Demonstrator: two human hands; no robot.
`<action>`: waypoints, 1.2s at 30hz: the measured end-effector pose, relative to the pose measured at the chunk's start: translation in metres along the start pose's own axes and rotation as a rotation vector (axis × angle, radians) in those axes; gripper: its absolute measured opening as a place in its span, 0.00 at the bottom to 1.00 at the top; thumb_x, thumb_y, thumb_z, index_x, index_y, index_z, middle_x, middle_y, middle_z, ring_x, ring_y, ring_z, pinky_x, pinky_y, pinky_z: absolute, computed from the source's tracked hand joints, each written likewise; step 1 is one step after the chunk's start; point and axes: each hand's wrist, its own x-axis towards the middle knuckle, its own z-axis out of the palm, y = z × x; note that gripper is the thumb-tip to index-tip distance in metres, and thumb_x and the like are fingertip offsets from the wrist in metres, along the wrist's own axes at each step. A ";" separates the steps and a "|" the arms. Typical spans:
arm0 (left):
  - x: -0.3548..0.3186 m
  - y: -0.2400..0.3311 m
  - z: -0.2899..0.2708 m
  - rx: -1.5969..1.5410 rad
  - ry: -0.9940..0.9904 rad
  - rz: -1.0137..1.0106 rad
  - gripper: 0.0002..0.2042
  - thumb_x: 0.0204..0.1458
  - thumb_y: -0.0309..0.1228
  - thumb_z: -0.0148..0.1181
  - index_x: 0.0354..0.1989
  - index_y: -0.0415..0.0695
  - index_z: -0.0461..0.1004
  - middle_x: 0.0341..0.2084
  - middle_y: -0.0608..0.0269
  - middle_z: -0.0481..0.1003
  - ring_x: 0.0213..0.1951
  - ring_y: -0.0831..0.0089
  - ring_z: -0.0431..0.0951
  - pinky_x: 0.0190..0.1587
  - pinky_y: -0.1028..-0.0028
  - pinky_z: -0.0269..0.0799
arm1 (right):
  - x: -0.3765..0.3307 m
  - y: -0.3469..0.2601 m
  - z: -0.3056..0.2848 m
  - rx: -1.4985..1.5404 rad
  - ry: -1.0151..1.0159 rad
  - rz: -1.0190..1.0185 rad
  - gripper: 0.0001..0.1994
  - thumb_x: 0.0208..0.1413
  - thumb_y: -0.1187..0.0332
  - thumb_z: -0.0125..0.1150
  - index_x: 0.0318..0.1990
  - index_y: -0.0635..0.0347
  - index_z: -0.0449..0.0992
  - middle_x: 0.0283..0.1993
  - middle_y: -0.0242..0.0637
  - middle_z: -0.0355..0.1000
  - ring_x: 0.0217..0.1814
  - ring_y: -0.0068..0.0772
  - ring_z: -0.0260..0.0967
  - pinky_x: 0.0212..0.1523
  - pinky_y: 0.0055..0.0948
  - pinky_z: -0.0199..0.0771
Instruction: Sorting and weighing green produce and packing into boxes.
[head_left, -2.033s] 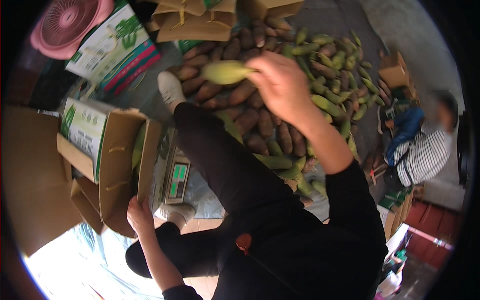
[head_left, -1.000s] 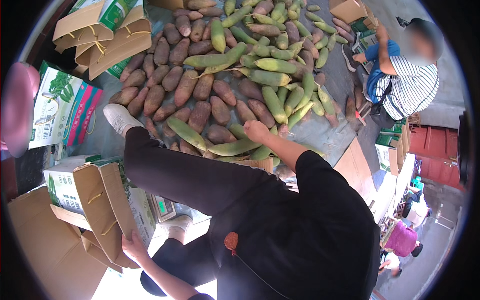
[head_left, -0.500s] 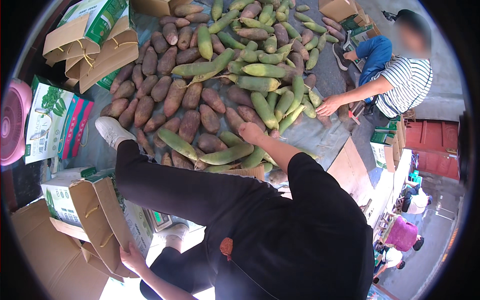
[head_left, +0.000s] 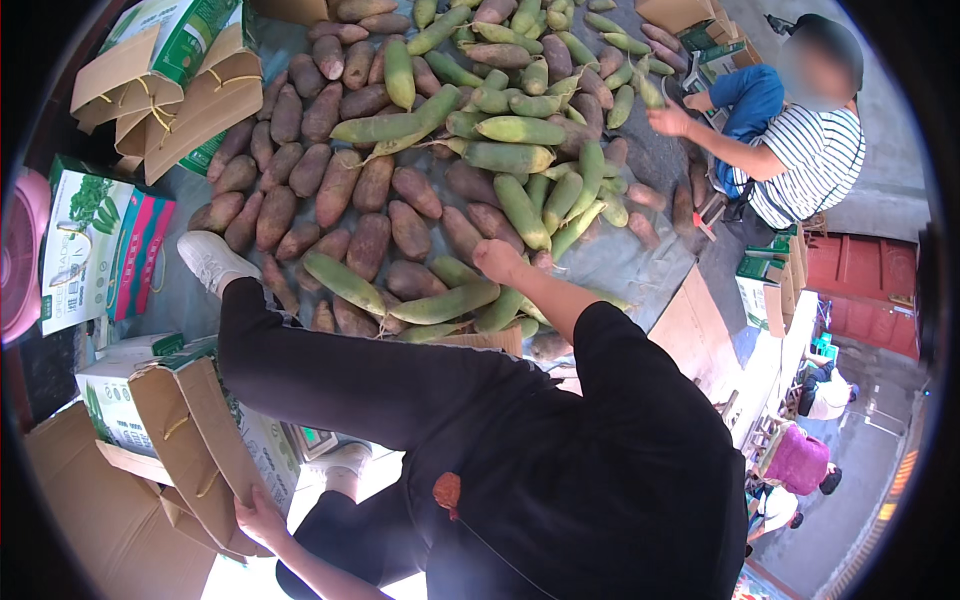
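At the lower left, my left hand [head_left: 262,520] grips the open flap edge of a white and green cardboard carton [head_left: 183,425] with yellow cord handles. My right hand [head_left: 497,262] is closed in a fist over the near part of a large pile of radishes; whatever its fingers may hold is hidden. Just below that hand lie a long green radish [head_left: 445,304] and another green radish [head_left: 342,281]. A purplish-red radish [head_left: 461,233] lies beside it on the left, among several others.
A co-worker [head_left: 815,150] in a striped shirt sits at the right, holding a green radish [head_left: 649,92]. Open cartons [head_left: 165,90] stand at the upper left, near a pink fan [head_left: 22,255]. A scale [head_left: 315,438] sits by my shoe. Cardboard [head_left: 697,335] lies at right.
The co-worker's hand has risen from the pile, now with a green radish in it. My view has shifted slightly; both my hands keep nearly the same places and poses.
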 end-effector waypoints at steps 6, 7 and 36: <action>0.000 0.005 0.000 -0.030 0.006 0.010 0.16 0.49 0.30 0.57 0.43 0.32 0.73 0.33 0.45 0.77 0.35 0.54 0.78 0.40 0.61 0.71 | -0.006 0.009 -0.007 0.066 0.013 0.050 0.08 0.50 0.66 0.54 0.33 0.55 0.78 0.35 0.45 0.76 0.41 0.48 0.73 0.44 0.40 0.72; 0.001 0.001 0.000 -0.031 -0.006 0.006 0.16 0.49 0.30 0.57 0.43 0.32 0.73 0.33 0.45 0.77 0.35 0.53 0.78 0.40 0.61 0.70 | -0.006 0.011 -0.008 0.052 -0.005 0.048 0.08 0.50 0.66 0.55 0.33 0.55 0.79 0.35 0.45 0.76 0.42 0.48 0.73 0.45 0.40 0.71; -0.004 0.008 -0.009 -0.069 0.000 -0.019 0.14 0.48 0.28 0.57 0.41 0.32 0.73 0.31 0.45 0.77 0.34 0.56 0.79 0.39 0.63 0.72 | -0.017 0.001 0.003 -0.040 -0.107 0.015 0.07 0.48 0.67 0.55 0.31 0.53 0.79 0.34 0.46 0.76 0.39 0.47 0.74 0.42 0.40 0.73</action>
